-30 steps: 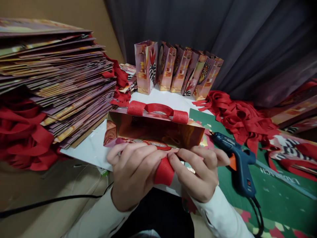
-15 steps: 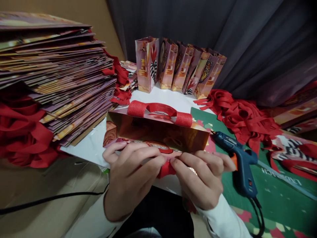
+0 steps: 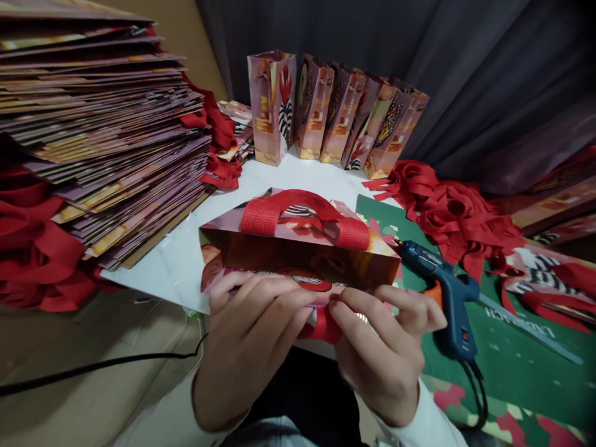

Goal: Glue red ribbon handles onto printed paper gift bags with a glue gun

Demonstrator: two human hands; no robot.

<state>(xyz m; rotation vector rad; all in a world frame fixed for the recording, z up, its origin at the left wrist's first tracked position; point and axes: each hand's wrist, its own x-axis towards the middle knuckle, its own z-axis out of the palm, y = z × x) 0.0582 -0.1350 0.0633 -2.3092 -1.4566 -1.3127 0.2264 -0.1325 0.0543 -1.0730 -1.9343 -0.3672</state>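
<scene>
An open paper gift bag (image 3: 298, 251) lies in front of me, its mouth facing up toward me. A red ribbon handle (image 3: 302, 202) arches over its far side. My left hand (image 3: 256, 335) is closed on the near rim of the bag, thumb hidden beneath. Beside it, my right hand (image 3: 384, 341) pinches the same rim, its outer fingers curled. Between the two hands, a second red ribbon handle (image 3: 321, 326) hangs on the near side, partly covered by my fingers. Just right of the bag lies a blue glue gun (image 3: 447, 288) with an orange trigger.
At left rises a tall stack of flat paper bags (image 3: 116, 143) with red ribbons (image 3: 41, 248) around it. Several upright bags (image 3: 272, 108) stand at the back by a dark curtain. Loose red ribbons (image 3: 460, 217) and a green printed sheet (image 3: 521, 372) spread at right.
The far side of the bag has tilted outward, showing more of its printed face and a higher handle arch. Both hands keep hold of the near rim. The view has shifted slightly.
</scene>
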